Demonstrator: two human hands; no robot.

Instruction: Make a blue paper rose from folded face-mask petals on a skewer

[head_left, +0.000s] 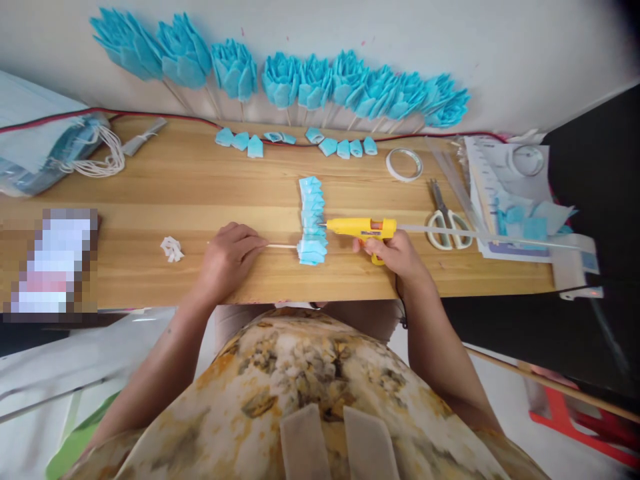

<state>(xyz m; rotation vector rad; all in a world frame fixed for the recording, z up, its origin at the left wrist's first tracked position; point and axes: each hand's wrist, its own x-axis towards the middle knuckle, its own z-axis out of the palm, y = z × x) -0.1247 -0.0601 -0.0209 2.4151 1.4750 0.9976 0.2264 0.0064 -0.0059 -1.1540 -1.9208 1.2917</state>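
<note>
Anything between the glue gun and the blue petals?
Nothing visible blocks it. The right hand holds the glue gun with its nozzle at the edge of the petals; contact is unclear. The left hand, holding the stick, is on the other side.

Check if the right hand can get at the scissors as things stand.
Probably not as is: the right hand is holding the yellow glue gun, and the long pale stick behind it passes across the white-handled scissors in this view. They lie close by, though.

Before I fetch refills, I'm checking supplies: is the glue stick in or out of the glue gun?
In: the long, pale glue stick juts from the rear of the yellow glue gun.
</note>
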